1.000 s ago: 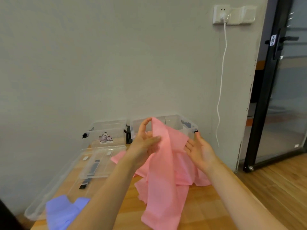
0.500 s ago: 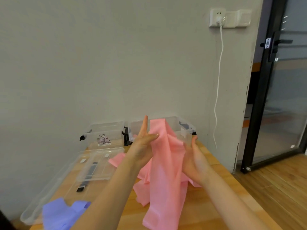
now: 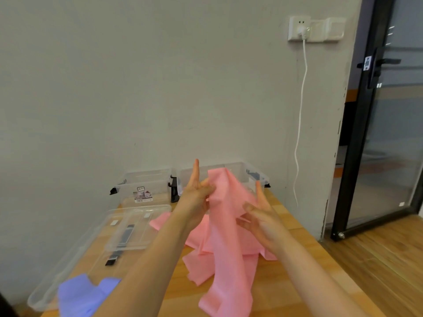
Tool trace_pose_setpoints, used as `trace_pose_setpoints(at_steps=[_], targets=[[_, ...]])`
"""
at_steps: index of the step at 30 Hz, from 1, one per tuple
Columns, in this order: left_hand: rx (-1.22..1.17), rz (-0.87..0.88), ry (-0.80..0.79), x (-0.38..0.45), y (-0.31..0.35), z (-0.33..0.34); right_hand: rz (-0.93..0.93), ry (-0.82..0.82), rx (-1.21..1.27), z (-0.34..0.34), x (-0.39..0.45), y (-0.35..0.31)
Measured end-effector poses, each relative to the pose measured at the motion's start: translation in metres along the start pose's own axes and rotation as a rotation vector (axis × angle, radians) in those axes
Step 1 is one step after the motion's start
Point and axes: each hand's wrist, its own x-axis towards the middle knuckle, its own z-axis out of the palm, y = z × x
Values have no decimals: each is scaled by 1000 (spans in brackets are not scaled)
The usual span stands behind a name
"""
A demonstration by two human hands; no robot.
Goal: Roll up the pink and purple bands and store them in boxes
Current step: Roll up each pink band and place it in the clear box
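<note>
A long pink band (image 3: 225, 236) hangs in loose folds over the wooden table (image 3: 295, 227), its top end lifted. My left hand (image 3: 196, 191) pinches the band's top edge between thumb and fingers, with the index finger pointing up. My right hand (image 3: 258, 213) holds the band's right side, fingers partly curled against it. A purple band (image 3: 84, 294) lies crumpled at the near left. Two clear boxes stand by the wall: the left box (image 3: 144, 186) and the right box (image 3: 254, 177), partly hidden behind the pink band.
Two clear lids (image 3: 137, 227) with black clips lie on the table's left side. A white cable (image 3: 299, 124) hangs from a wall socket. A black-framed glass door (image 3: 384, 133) stands to the right, beyond the table's right edge.
Both hands have drawn closer together on the pink band. My right hand slid down and inward along the band's right side. The left index finger has straightened upward.
</note>
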Motion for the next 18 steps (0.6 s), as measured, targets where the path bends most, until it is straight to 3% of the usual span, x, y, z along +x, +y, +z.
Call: trace_pose_setpoints(at_steps=[5,8,13,15,18], targets=[[-171,-8,59,3,3,-6,-165,186,59,4,22,-27],[-267,-51,128,-4,-15,-11,-209,146,48,13,38,-51],[-328,-219,27,-27,-55,-13,-168,0,-83,23,51,-68],[-257,-210,23,-33,-63,-4,-134,-33,-183,23,51,-69],[-187,-112,186,-29,-61,9,-106,-56,-216,21,51,-67]])
